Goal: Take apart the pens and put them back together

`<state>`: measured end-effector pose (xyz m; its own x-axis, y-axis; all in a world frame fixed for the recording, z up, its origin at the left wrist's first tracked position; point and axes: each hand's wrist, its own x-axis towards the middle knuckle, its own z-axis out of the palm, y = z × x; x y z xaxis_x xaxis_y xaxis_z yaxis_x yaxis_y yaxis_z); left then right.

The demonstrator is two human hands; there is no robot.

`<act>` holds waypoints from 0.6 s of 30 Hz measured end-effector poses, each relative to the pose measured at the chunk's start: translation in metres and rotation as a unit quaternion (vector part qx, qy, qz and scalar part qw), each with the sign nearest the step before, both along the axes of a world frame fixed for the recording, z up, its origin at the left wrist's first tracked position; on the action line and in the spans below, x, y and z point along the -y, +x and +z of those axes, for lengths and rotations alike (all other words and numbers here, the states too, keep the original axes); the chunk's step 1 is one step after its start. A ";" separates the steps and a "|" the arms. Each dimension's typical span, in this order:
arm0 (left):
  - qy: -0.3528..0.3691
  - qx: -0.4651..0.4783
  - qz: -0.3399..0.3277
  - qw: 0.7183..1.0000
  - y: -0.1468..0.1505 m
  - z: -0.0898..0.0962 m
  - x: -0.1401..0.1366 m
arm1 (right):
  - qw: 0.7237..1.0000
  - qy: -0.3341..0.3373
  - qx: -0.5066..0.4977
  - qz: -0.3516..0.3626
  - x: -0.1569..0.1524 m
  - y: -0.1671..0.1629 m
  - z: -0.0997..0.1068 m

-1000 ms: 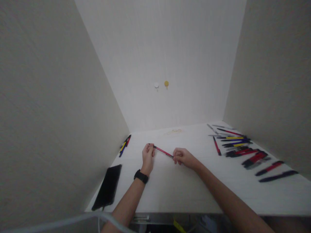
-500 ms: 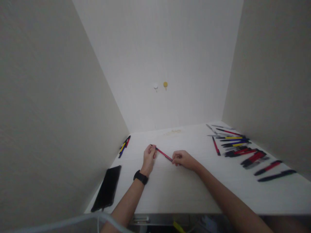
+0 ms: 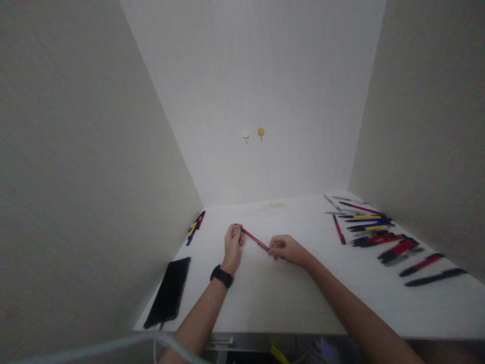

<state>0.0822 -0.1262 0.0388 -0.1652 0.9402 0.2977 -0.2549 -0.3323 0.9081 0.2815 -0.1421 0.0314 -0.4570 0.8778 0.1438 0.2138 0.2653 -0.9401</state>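
Note:
A red pen with dark ends is stretched between my two hands, just over the white desktop. My left hand, with a black watch on its wrist, pinches the far dark end. At the near end, the thumb and fingers of my right hand are closed on the other dark tip. The fingers cover both of the pen's ends, so those details are hidden.
Many red, black, yellow and blue pens lie along the right wall. A small group of pens rests by the left wall. A black phone lies at the left edge, with a pale cable in front.
Both hands keep their hold on the pen with almost no movement. The whole view has shifted slightly.

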 end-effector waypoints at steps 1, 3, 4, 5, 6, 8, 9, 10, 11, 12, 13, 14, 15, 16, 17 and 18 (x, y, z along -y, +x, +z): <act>0.002 -0.002 0.001 1.000 0.000 0.000 0.000 | 1.000 0.000 0.000 0.001 -0.001 0.000 -0.001; 0.004 -0.005 0.004 1.000 0.000 0.000 0.000 | 1.000 0.000 0.000 0.004 -0.001 0.000 -0.002; 0.003 -0.005 0.005 1.000 0.000 0.000 0.000 | 1.000 -0.001 -0.001 0.004 -0.001 0.000 -0.002; 0.002 -0.005 0.007 1.000 0.000 0.000 0.000 | 1.000 -0.001 0.000 0.005 -0.001 0.000 -0.002; 0.001 -0.003 0.009 1.000 0.000 0.000 0.000 | 1.000 -0.001 0.002 0.005 -0.001 0.000 -0.001; 0.000 -0.003 0.010 1.000 0.000 0.000 0.001 | 1.000 0.000 0.007 0.002 0.000 0.000 0.000; 0.000 -0.004 0.009 1.000 0.000 0.001 0.001 | 1.000 0.000 0.009 0.000 0.000 0.000 0.000; 0.000 -0.005 0.007 1.000 0.000 0.001 0.002 | 1.000 -0.001 0.012 -0.001 0.000 0.000 0.001; 0.000 -0.005 0.004 1.000 0.000 0.001 0.002 | 1.000 -0.002 0.014 -0.002 0.001 0.000 0.002; -0.002 -0.006 0.001 1.000 0.000 0.002 0.003 | 1.000 -0.003 0.016 -0.004 0.001 0.000 0.002; -0.003 -0.006 -0.003 1.000 0.000 0.002 0.003 | 1.000 -0.004 0.017 -0.005 0.001 -0.001 0.002; -0.003 -0.007 -0.007 1.000 0.000 0.002 0.004 | 1.000 -0.004 0.018 -0.007 0.001 -0.001 0.002; -0.003 -0.009 -0.011 1.000 0.000 0.002 0.004 | 1.000 -0.005 0.018 -0.008 0.001 -0.001 0.002; -0.003 -0.011 -0.014 1.000 0.000 0.003 0.004 | 1.000 -0.005 0.018 -0.008 0.001 0.000 0.002; -0.002 -0.014 -0.016 1.000 -0.001 0.003 0.004 | 1.000 -0.004 0.018 -0.006 0.001 0.000 0.002; -0.003 -0.015 -0.016 1.000 -0.001 0.002 0.004 | 1.000 -0.004 0.018 -0.005 0.001 0.000 0.002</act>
